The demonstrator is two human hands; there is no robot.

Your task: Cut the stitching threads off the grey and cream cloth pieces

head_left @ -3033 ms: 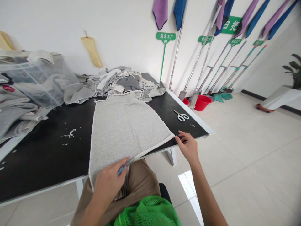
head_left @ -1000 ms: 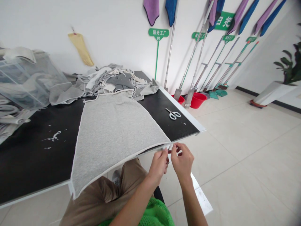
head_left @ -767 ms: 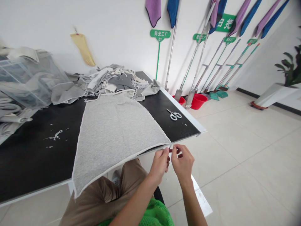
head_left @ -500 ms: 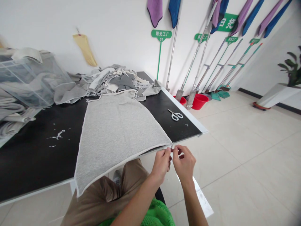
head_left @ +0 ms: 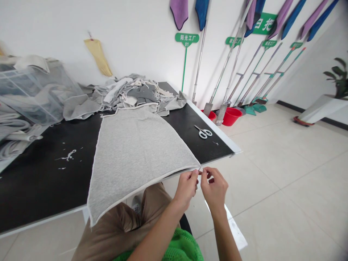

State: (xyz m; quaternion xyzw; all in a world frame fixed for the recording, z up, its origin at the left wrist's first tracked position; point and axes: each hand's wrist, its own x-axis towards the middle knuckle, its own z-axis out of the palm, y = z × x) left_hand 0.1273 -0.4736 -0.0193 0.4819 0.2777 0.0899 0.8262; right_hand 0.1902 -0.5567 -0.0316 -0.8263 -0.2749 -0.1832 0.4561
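A light grey fabric piece [head_left: 141,145] with whitish stitched edges lies over the black table, its near edge hanging past the front toward my lap. My left hand [head_left: 187,186] pinches the near right corner of this fabric. Close beside it, my right hand [head_left: 214,186] has thumb and forefinger pinched together at the corner's tip; whether they hold a thread end or the cloth itself is too small to tell. Scissors [head_left: 203,132] with pale handles rest on the table just beyond my right hand.
Grey cloth pieces [head_left: 136,90] are heaped at the table's back. A clear plastic bin [head_left: 35,94] with more cloth stands at the left. Thread scraps [head_left: 69,156] lie on the black tabletop [head_left: 40,185]. Mops, brooms and a red bucket [head_left: 231,116] stand along the wall.
Almost nothing differs. The view has shifted very slightly, and both hands stay pinched at the fabric's corner.
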